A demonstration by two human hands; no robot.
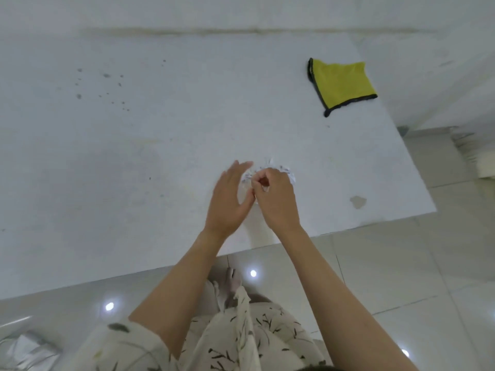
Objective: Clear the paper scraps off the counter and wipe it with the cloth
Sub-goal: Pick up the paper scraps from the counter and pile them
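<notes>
Both hands are working near the front of the pale white stone counter [134, 156]. The right hand [276, 199] has its fingers curled round a bunch of white printed paper scraps [278, 168], pinching them up off the surface. The left hand [230, 199] stands beside it, fingers straight and relaxed, cupped against the pile and holding nothing itself.

The risk: loose bits could slip out of that one-handed bunch and scatter again, or drop over the front edge onto the glossy tiled floor [401, 277], which lies just below the wrists. I'd judge the left palm needs to stay tight to the pile.

The folded yellow cloth with dark trim [341, 84] lies untouched, well apart at the far right, near the counter's right edge. Dark specks [107, 84] dot the far left, and a greyish stain [358, 201] sits right of the hands. Plenty of bare surface stretches left for wiping strokes.
</notes>
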